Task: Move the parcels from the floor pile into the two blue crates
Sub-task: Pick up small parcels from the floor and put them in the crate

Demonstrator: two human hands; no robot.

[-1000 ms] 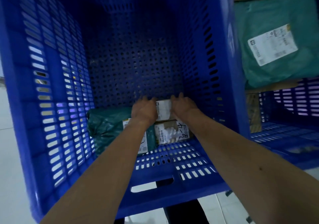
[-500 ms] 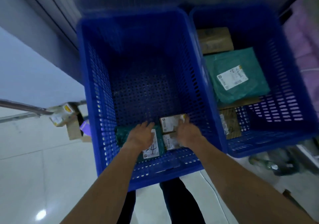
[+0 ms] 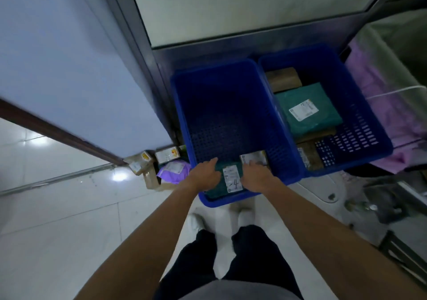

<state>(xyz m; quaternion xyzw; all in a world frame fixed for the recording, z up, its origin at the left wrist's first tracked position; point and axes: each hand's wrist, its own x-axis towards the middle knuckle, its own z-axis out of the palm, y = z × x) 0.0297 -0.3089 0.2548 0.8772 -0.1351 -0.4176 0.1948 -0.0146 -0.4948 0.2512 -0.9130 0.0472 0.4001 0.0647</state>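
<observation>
Both bare forearms are reaching forward and down into the near end of the left blue perforated plastic crate. The left grip is lying palm down, its fingers spread and nearly straight, resting on the left part of a dark green plastic mailer bag and pinching nothing. The right grip is lying palm down over the bag's right edge, with its fingers loosely extended and holding nothing. Their tips are reaching towards a small brown cardboard box; whether they are touching it I cannot tell.

The green bag is lying flat on the crate floor against the near wall, showing a white shipping label with "-4" written by hand. The small box is sitting just beyond it, near the right wall.

The right blue perforated plastic crate is standing just beside the first. It is holding a brown cardboard parcel at the far end, a teal plastic mailer with a white label in the middle and a brown wrapped parcel at the near left corner.

To the left of the crates, a purple mailer bag and several small cardboard boxes are lying piled on the white tiled floor.
</observation>
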